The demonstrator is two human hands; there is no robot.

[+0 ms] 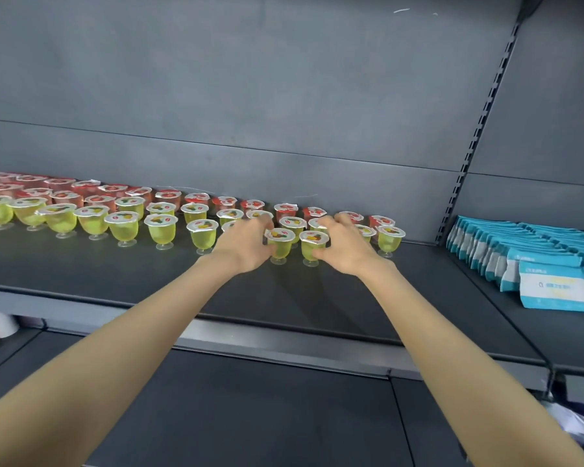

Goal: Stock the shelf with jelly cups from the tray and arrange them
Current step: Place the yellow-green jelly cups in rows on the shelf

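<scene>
Reaching over the front edge of a dark grey shelf (216, 291), two bare arms meet at a pair of cups near the shelf's middle. The left hand (246, 247) curls its fingers and thumb round the left yellow cup (280, 249). The right hand (346, 251) grips the right yellow cup (312, 251) in the same way. The hands are close together, with only these two cups between them. Both cups stand upright on the shelf, just beside each other, in the front line.

Behind and to the left of them, more yellow jelly cups (125, 227) stand in loose rows that run to the shelf's left end. Red jelly cups (196, 198) line the back edge against the rear wall. At the right end lie blue and white packets (550, 284), well apart from the cups. No tray is in view.

Each cup is a small goblet of clear plastic with a foil lid, a narrow stem and a little round foot. They are probably light and thin-walled, so a hard squeeze could dent them. With the jelly held high over a small foot, they likely tip easily and may knock down close neighbours. The safest hold seems to be round the bowl just under the rim, not by the lid's edge or the stem.
</scene>
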